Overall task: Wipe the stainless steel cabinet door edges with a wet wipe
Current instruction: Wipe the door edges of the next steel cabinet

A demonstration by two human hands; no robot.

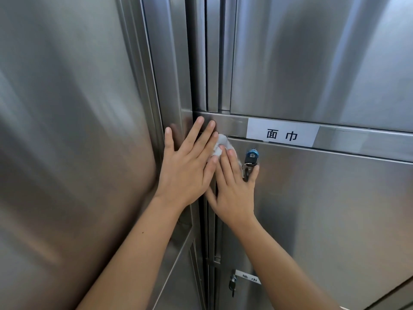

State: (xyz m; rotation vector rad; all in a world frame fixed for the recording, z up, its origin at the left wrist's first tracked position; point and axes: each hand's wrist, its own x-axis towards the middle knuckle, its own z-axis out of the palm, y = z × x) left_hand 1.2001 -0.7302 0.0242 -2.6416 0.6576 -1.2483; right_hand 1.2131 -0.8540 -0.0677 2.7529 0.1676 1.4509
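A white wet wipe (220,144) lies bunched against the top left corner of a stainless steel cabinet door (324,209), just under the horizontal rail. The fingers of my right hand (234,193) press it onto the door edge, the palm flat on the door. My left hand (185,166) rests flat on the vertical frame beside it, fingers apart, and its outer fingers overlap the wipe's left side. Most of the wipe is hidden beneath the two hands.
A blue-headed key (250,158) with a key bunch hangs in the door's lock, right beside my right little finger. A white paper label (282,133) sticks to the rail above. A second lock (232,285) sits lower down. A large steel panel (67,130) fills the left.
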